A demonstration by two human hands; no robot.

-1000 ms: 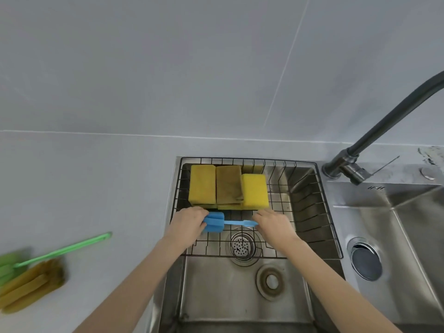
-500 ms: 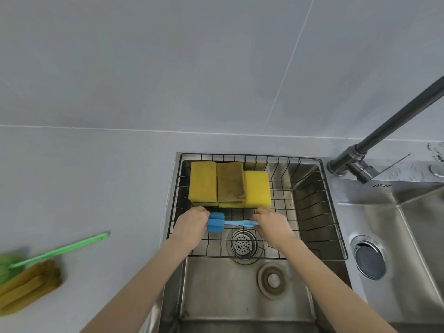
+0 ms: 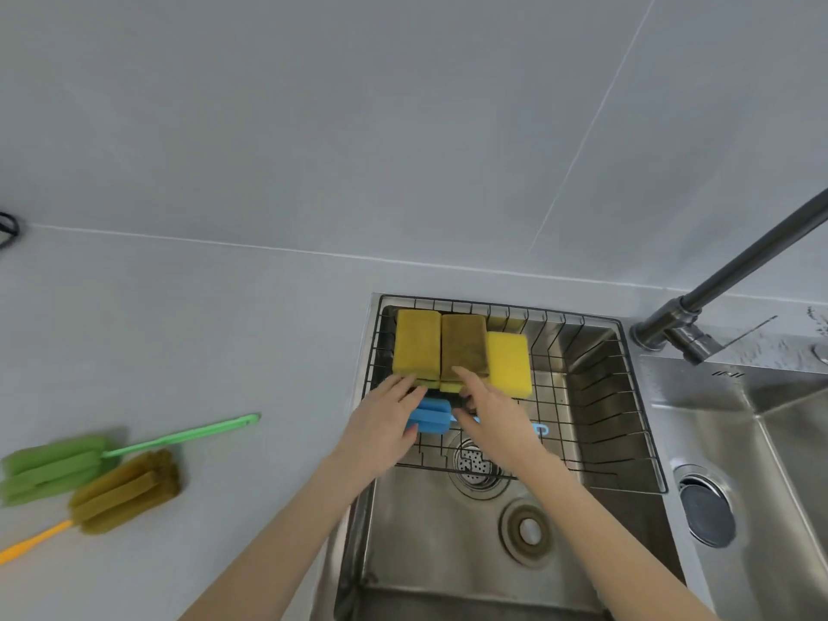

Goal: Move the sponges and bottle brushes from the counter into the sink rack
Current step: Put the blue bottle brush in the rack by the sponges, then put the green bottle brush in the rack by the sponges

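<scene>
A blue bottle brush (image 3: 429, 416) lies across the front of the wire sink rack (image 3: 627, 398). Its handle tip (image 3: 540, 428) shows to the right of my right wrist. My left hand (image 3: 381, 425) holds the blue foam head between thumb and fingers. My right hand (image 3: 490, 407) is spread flat over the handle, fingertips touching the near edge of the sponges. Three sponges sit side by side at the back of the rack: olive-yellow (image 3: 416, 347), brown (image 3: 463, 347) and bright yellow (image 3: 510, 367). A green bottle brush (image 3: 53, 463) and a brown one with an orange handle (image 3: 125, 490) lie on the counter at the left.
The rack hangs over the left basin of a steel sink (image 3: 448, 553), with a drain strainer (image 3: 475, 463) under it. A dark faucet (image 3: 717, 284) rises at the right, above a second basin (image 3: 761, 463). A grey counter (image 3: 201, 351) stretches to the left.
My right hand has let go of the blue handle and reached forward to the sponges. My left hand has slid forward along the brush head. The brush now rests on the rack.
</scene>
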